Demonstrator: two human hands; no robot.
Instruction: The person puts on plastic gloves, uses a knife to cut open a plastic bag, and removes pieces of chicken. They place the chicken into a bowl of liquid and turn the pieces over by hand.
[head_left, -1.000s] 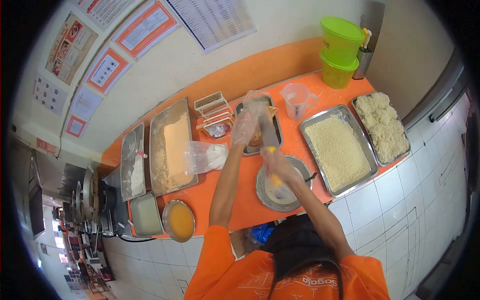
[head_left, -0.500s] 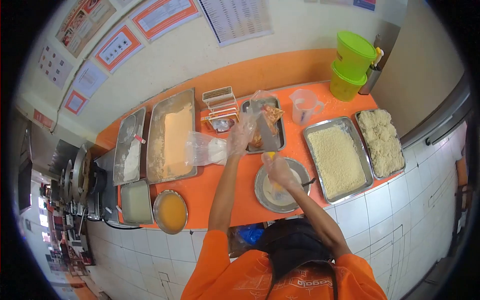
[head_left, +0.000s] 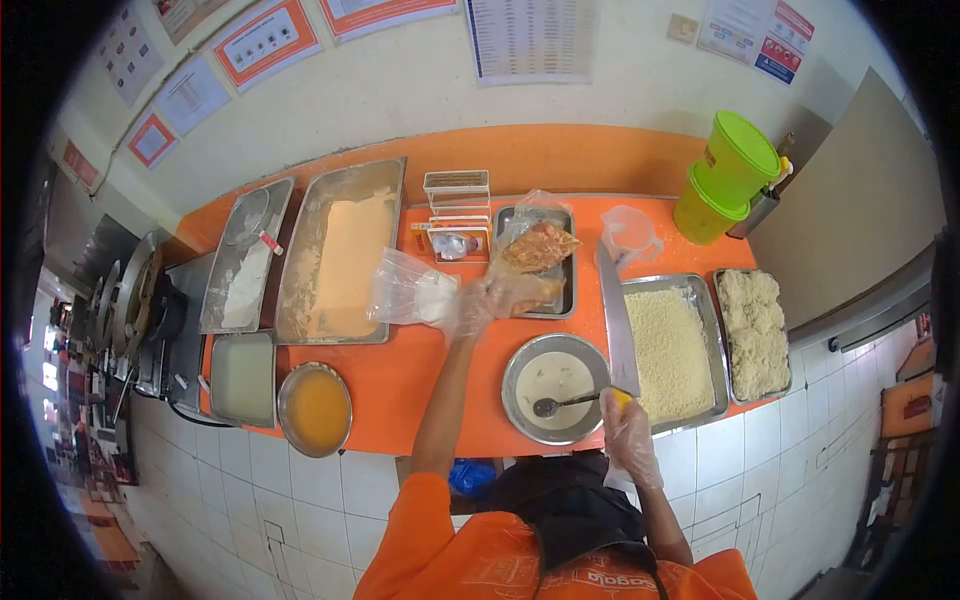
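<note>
My left hand [head_left: 478, 305], in a clear plastic glove, is closed at the near-left side of a plastic bag of marinated meat [head_left: 540, 248]. The meat lies over a metal tray [head_left: 570, 285], and the bag's crumpled top shows at the far end. Glove and bag blur together, so the exact finger grip is partly hidden. In my gloved right hand [head_left: 628, 435] is a large knife [head_left: 617, 325], held by its yellow handle with the blade pointing away from me. Left of that hand stands a metal bowl of white batter [head_left: 512, 410], with a dark ladle [head_left: 548, 407] in it.
A tray of pale crumbs [head_left: 675, 340] lies beneath the knife's right side. Beyond it sits another crumb-filled tray [head_left: 758, 330]. A clear measuring jug [head_left: 628, 235] stands near the blade tip. Leftward are a clear bag of white stuff [head_left: 415, 290], flour trays [head_left: 350, 260] and a bowl of orange liquid [head_left: 315, 408].
My right hand has drawn the knife away from the bag, rightward past the batter bowl. More meat is exposed beside my left hand. The view has shifted slightly.
</note>
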